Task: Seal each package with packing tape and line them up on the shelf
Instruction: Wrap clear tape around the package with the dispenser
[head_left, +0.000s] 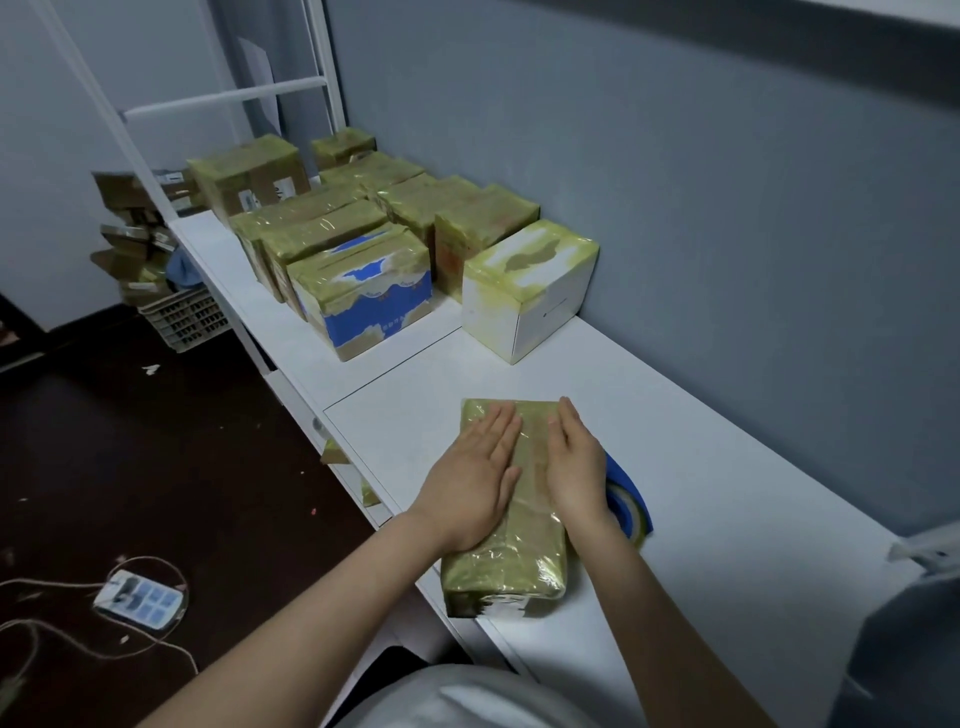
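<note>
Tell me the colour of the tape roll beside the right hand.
The tape roll is blue with a pale yellowish edge, seen in the head view.

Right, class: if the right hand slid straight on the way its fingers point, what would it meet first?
The right hand would leave the package, cross bare shelf, then probably meet the white taped box; depth is uncertain.

Pkg (506, 561) olive-green, tape roll (631, 506) blue, shelf (701, 467) white.
</note>
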